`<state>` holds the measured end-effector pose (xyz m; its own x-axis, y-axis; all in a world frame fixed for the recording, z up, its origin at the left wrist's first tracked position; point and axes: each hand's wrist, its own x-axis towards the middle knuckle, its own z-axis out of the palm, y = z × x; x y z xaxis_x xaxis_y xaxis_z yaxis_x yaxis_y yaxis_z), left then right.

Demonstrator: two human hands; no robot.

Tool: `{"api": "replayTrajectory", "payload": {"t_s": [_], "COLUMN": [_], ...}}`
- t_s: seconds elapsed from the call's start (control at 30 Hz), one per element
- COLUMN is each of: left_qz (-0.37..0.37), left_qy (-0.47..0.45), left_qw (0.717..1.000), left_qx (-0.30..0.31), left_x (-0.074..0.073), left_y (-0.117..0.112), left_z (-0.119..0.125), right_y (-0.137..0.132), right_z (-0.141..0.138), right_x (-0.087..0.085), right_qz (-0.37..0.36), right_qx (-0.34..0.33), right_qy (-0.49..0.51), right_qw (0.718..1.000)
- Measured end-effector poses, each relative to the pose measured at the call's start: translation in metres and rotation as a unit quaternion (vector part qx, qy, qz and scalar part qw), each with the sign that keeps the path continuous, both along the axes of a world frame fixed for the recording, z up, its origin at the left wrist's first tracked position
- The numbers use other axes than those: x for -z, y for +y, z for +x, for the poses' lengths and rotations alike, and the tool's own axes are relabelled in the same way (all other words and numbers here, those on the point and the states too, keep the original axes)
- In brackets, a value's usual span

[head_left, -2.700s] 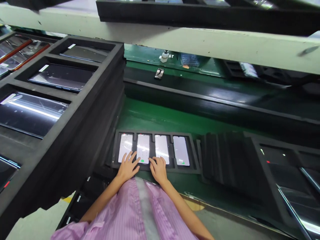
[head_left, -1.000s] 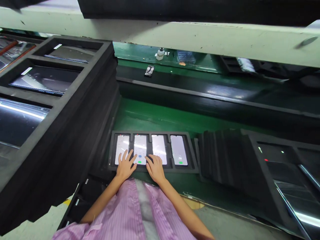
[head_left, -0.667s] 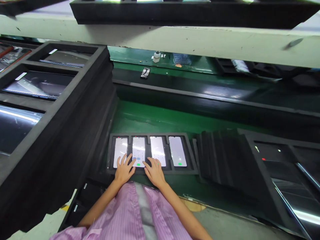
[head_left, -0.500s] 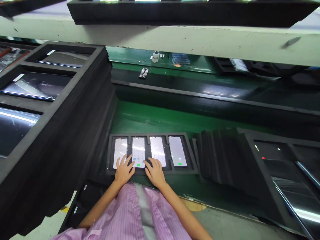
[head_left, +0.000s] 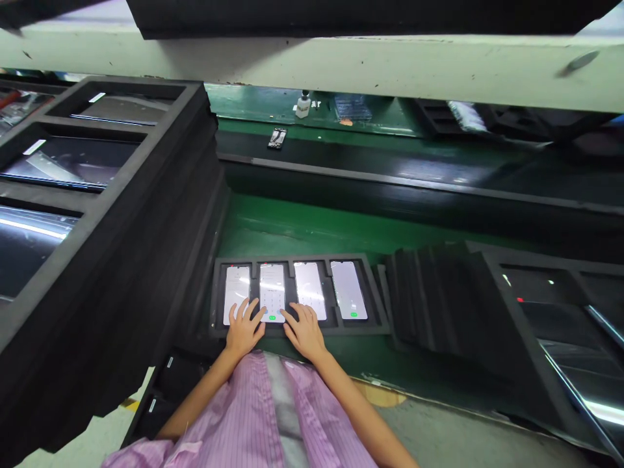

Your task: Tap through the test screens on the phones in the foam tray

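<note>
Several phones with lit white screens lie face up in the slots of a black foam tray [head_left: 377,318] on the green bench. My left hand [head_left: 242,330] has its fingers spread over the lower part of the leftmost phone [head_left: 237,283], with its index finger reaching to the second phone [head_left: 272,283], which shows a dial pad and a green button. My right hand [head_left: 306,330] is open, a fingertip at the second phone's lower right edge and other fingers over the base of the third phone [head_left: 309,279]. The rightmost phone [head_left: 348,286] is untouched.
A tall stack of foam trays [head_left: 160,175] holding screens rises at the left. More foam trays [head_left: 439,305] lean at the right. Behind runs a black conveyor belt [head_left: 351,153] with a small phone part [head_left: 277,138] on it. A white bottle [head_left: 303,105] stands beyond, under a pale shelf beam [head_left: 341,65].
The view has shifted slightly. Both hands stay over the same phones, with only small finger movements at the second phone's screen.
</note>
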<state>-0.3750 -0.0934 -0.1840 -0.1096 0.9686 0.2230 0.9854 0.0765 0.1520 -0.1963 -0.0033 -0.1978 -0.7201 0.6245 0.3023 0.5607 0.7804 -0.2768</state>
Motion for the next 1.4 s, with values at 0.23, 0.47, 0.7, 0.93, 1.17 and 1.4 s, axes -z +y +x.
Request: {"api": "replayTrajectory", "payload": {"t_s": [0.23,0.47,0.7,0.93,1.17,1.4], "left_qz": [-0.030,-0.030,-0.043,-0.045,-0.080,-0.077], "left_qy": [-0.021,-0.035,-0.036,-0.029,-0.032,-0.037], "left_qw": [0.999,0.999,0.991,0.996,0.995,0.996], "left_qx": [-0.009,-0.014,0.125,0.074,0.047,0.023], "left_x": [-0.001,-0.002,-0.003,0.003,-0.002,-0.004], "left_y": [0.002,0.002,0.031,0.050,0.050,0.049], "left_z": [0.002,0.003,0.056,0.091,0.095,0.097], "right_y": [-0.001,0.022,0.043,0.037,0.035,0.036], "right_z": [0.000,0.034,0.084,0.086,0.095,0.093], "right_x": [-0.003,0.005,0.010,0.007,0.002,0.002], "right_qz": [-0.028,-0.013,0.001,-0.021,-0.035,-0.017], "right_qx": [0.005,0.117,0.246,0.183,0.112,0.087], "right_qy": [0.006,0.095,0.094,0.036,0.018,-0.043], "right_qw": [1.000,0.988,0.965,0.982,0.993,0.995]}}
